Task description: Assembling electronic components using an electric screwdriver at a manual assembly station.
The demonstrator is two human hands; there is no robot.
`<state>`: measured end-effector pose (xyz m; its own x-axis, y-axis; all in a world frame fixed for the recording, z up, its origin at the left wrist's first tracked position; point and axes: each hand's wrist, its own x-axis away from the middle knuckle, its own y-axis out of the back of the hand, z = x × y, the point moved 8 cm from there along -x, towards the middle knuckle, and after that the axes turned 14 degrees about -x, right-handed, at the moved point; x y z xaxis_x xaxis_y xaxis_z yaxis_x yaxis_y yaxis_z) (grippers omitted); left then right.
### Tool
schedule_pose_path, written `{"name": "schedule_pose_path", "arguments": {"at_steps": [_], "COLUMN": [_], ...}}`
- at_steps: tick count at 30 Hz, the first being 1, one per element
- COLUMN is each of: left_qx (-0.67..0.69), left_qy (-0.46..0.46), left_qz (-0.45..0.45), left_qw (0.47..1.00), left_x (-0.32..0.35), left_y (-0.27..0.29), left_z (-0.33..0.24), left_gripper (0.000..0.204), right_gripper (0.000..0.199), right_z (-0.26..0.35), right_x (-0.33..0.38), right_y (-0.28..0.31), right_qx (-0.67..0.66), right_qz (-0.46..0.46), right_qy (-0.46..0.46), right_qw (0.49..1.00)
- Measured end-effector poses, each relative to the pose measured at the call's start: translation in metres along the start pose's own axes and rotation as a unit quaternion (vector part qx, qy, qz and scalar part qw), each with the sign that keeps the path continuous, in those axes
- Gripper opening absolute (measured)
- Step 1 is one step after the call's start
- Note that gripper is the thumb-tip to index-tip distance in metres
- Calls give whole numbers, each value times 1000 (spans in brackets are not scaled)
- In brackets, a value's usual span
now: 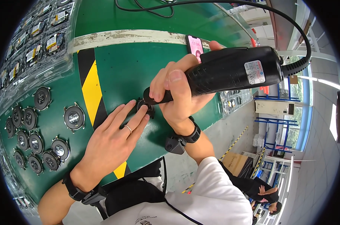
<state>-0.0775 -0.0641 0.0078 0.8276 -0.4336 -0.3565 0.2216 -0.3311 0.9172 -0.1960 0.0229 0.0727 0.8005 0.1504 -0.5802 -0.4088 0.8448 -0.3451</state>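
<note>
My right hand (179, 84) is closed around a black corded electric screwdriver (230, 71), which lies tilted with its nose pointing left and down. The nose meets a dark round watch case (150, 111) on the green table; the exact contact point is hidden by the fingers. From the lower left my left hand (115, 131), with a ring on one finger, reaches to the same watch case. Its long fingers are stretched and their tips hold the case against the table; the thumb is out of sight.
Several round black watch cases (74, 117) lie at the left. Stacked clear trays (66, 62) with watch parts stand behind them. A phone (194, 47) lies beyond my right hand. Yellow-black tape (91, 80) crosses the green table. The tool's cable (307, 37) arches overhead. Another person (262, 191) is at lower right.
</note>
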Motion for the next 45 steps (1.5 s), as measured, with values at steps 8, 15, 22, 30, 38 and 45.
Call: {"name": "schedule_pose_path", "arguments": {"at_steps": [8, 15, 22, 30, 38, 45], "left_qx": [5, 11, 20, 24, 26, 25], "left_qy": [4, 8, 13, 17, 21, 21], "left_qz": [11, 9, 9, 4, -8, -3], "left_qw": [1000, 1000, 1000, 1000, 999, 999], "left_x": [2, 3, 3, 2, 0, 0], "left_y": [-3, -4, -4, -3, 1, 1], "left_z": [1, 2, 3, 4, 4, 4], "left_gripper": [59, 58, 56, 54, 50, 52], "right_gripper": [78, 76, 76, 55, 37, 39], "right_z": [1, 1, 1, -3, -8, -5], "right_x": [0, 1, 1, 1, 5, 2], "right_y": [0, 0, 0, -8, -3, -4], "right_qx": [6, 8, 9, 40, 61, 5], "right_qz": [0, 6, 0, 70, 100, 79], "right_qy": [7, 9, 13, -8, -45, -70], "right_qw": [1000, 1000, 1000, 997, 992, 994]}}
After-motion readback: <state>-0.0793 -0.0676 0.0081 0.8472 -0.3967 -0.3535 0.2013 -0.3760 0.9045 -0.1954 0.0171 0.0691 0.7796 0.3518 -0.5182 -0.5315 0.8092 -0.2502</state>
